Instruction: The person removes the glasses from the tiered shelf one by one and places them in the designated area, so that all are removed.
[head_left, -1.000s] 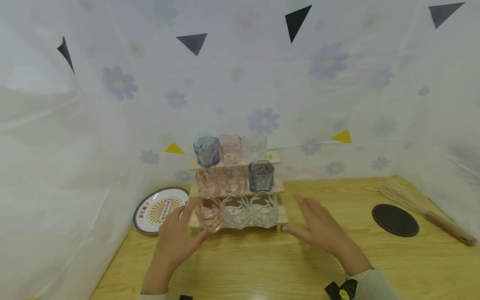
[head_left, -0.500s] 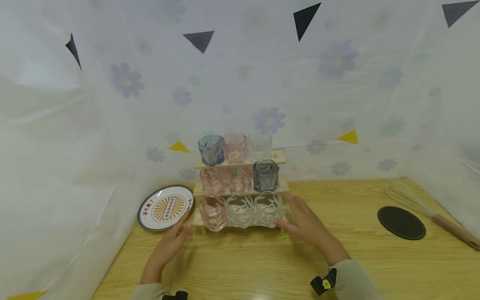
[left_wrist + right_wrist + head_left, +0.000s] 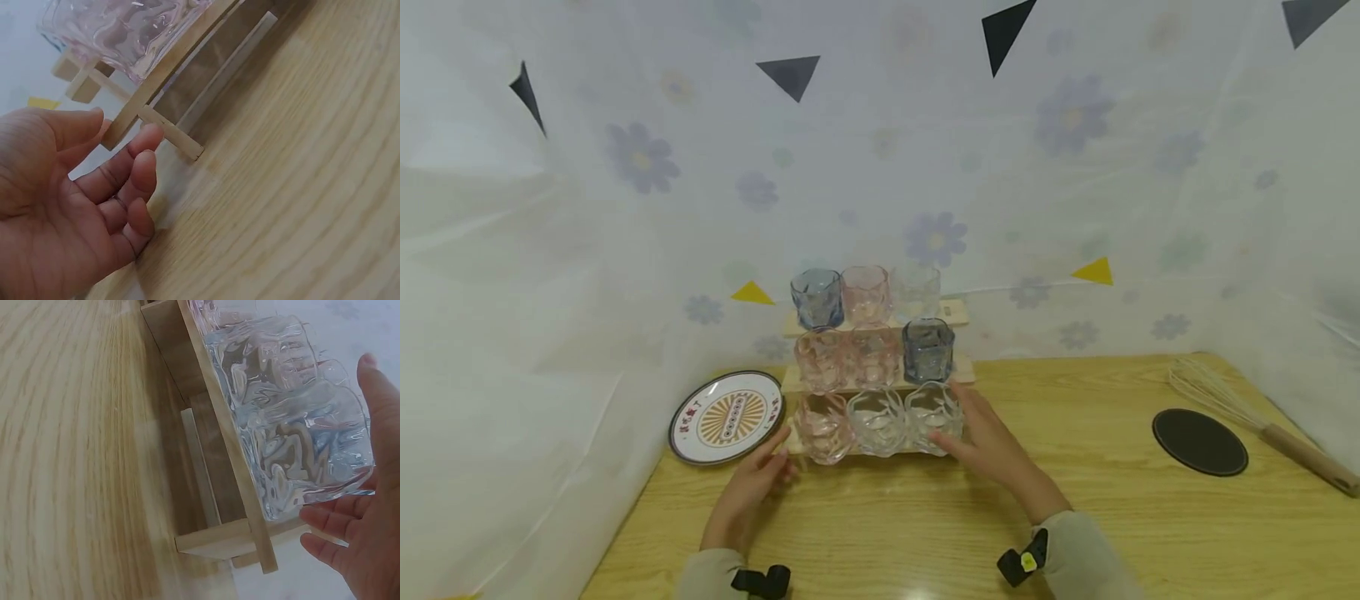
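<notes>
A three-tier wooden rack [image 3: 961, 370] bears three rows of wavy glass tumblers. My left hand [image 3: 751, 486] is at the left end of its bottom shelf; in the left wrist view thumb and forefinger pinch the shelf end [image 3: 120, 130], the other fingers curling below. At the right end, my right hand [image 3: 997, 450] reaches round a clear glass tumbler [image 3: 312, 456], fingers loosely bent at its side. Its thumb stands off the rim in the right wrist view. Beside that tumbler sit another clear one [image 3: 876, 423] and a pink one [image 3: 824, 429].
Blue, pink and clear tumblers fill the top shelf; two pink and one dark blue tumbler [image 3: 928, 352] fill the middle. A patterned plate [image 3: 688, 446] lies left of the rack. A black round mat [image 3: 1200, 442] and a whisk [image 3: 1292, 446] lie at right.
My right hand has moved left, from beside the rack to around the right-hand clear tumbler. My left hand has drawn back from the pink tumbler and come to the shelf end.
</notes>
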Tool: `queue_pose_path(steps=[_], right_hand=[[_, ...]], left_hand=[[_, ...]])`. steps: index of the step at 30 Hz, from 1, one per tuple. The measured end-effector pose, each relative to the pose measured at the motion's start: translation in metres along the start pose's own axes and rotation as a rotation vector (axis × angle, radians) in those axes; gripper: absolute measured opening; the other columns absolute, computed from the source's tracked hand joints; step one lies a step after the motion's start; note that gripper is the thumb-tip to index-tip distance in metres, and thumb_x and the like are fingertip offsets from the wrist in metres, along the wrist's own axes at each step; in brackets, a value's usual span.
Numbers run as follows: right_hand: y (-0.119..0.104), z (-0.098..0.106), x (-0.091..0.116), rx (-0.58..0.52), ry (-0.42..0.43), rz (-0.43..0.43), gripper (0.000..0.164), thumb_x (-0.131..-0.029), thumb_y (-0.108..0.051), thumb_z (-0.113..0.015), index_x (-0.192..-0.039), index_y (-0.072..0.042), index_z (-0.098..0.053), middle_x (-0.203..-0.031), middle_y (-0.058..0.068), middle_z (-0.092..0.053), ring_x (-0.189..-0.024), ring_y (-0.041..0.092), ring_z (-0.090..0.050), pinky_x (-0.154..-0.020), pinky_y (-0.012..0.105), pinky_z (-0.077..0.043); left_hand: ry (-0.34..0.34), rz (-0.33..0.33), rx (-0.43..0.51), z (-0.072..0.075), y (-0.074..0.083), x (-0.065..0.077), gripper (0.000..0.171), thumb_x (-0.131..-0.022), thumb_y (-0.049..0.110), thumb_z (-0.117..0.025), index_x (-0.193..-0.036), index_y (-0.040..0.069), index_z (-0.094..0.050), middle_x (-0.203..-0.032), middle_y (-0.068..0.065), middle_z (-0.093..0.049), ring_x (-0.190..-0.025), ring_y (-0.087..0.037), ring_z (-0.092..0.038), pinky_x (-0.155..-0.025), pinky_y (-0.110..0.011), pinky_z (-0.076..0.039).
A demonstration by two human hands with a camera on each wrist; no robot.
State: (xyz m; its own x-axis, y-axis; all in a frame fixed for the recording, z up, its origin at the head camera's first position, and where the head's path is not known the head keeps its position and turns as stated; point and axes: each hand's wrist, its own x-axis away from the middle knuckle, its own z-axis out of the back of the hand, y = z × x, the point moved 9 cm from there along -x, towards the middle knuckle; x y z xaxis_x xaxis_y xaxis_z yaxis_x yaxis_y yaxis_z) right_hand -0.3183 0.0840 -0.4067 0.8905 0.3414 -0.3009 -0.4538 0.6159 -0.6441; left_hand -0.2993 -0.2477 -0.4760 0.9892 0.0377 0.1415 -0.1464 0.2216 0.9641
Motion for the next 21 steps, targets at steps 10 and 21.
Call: queue_pose_path(steps=[10, 21], right_hand=[[0.003, -0.002, -0.004, -0.085, 0.105, 0.010, 0.083, -0.086, -0.046, -0.066, -0.148, -0.007, -0.027, -0.146, 0.017, -0.036, -0.128, 0.036, -0.040, -0.094, 0.056, -0.040], [0.013, -0.005, -0.007, -0.297, 0.172, -0.002, 0.074, -0.081, -0.031, -0.076, -0.141, -0.009, -0.038, -0.140, 0.015, -0.043, -0.126, 0.036, -0.043, -0.094, 0.054, -0.042]], left_hand=[[0.052, 0.034, 0.191, 0.001, -0.014, -0.011, 0.045, -0.098, 0.010, -0.051, -0.142, 0.010, -0.043, -0.073, 0.001, -0.067, -0.063, -0.006, -0.056, -0.056, -0.019, -0.042], [0.014, 0.015, 0.236, 0.000, -0.013, -0.013, 0.047, -0.098, 0.008, -0.050, -0.143, 0.006, -0.039, -0.072, 0.001, -0.066, -0.063, -0.006, -0.055, -0.057, -0.019, -0.041]])
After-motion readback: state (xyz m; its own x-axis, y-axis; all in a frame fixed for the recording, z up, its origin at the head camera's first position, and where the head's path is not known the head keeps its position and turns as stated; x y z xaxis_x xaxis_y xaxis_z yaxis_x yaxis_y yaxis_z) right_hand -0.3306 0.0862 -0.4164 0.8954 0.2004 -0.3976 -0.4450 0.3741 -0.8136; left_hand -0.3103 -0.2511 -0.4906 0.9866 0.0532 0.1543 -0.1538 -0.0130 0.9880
